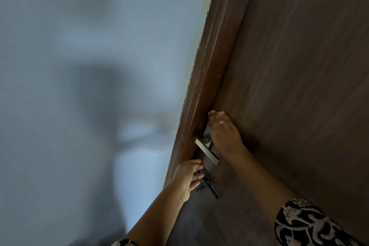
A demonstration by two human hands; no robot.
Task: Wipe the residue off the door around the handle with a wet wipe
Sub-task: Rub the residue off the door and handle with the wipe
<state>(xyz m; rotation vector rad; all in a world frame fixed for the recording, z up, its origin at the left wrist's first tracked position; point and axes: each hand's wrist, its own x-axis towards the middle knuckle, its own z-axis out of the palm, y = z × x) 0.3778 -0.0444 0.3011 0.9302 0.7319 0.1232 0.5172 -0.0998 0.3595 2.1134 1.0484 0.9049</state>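
brown wooden door (299, 66) — rigid, smooth, should take firm pressure; steel lever handle (207, 151). right hand (223, 130) flat at 12 o'clock, left hand (189, 175) slack-fingered at 6.

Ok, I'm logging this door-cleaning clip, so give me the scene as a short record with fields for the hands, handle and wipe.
right hand: flat on the door just above the handle, fingers straight, ring on one finger
left hand: below the handle, fingers relaxed, beside the dark lock fitting; contact unclear
handle: metal lever, not gripped
wet wipe: not visible; may be hidden under the right hand
surroundings: door frame, blurred pale wall
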